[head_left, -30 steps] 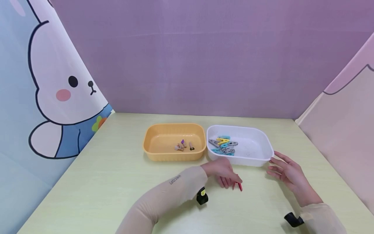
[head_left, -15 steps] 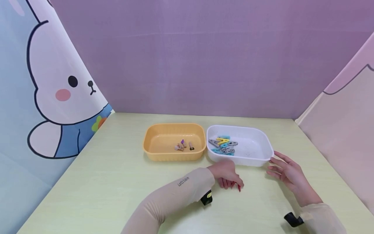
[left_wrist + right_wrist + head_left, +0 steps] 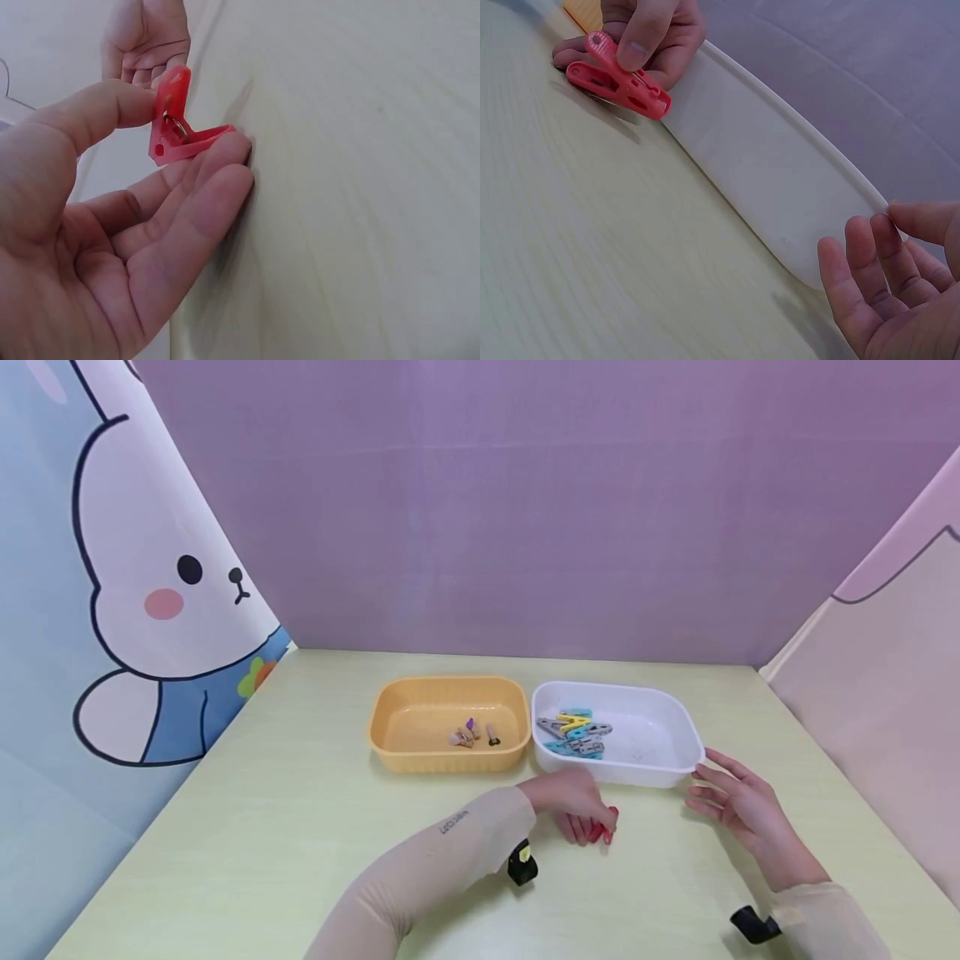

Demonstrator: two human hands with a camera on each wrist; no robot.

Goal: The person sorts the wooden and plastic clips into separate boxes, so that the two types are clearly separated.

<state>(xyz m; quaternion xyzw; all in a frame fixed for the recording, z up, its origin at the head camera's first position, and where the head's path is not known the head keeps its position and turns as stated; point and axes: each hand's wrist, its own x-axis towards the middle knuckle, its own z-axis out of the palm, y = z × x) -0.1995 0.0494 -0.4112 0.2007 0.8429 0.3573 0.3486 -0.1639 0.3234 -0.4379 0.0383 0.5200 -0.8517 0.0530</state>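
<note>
White tray (image 3: 678,727) holds clothespins (image 3: 576,732); left hand (image 3: 573,806) pinches red clip (image 3: 604,825).

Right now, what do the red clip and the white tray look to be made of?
Red clip: likely moulded plastic, matt, with a metal spring ring showing at its hinge. White tray: probably plastic too, with a smooth, slightly glossy wall and rounded rim.

Red clothespin (image 3: 604,827); orange tub (image 3: 447,760) at 9 o'clock of white tub (image 3: 678,727); pale yellow-green tabletop (image 3: 262,827); pegs (image 3: 573,732) seemingly blue, yellow, grey.
</note>
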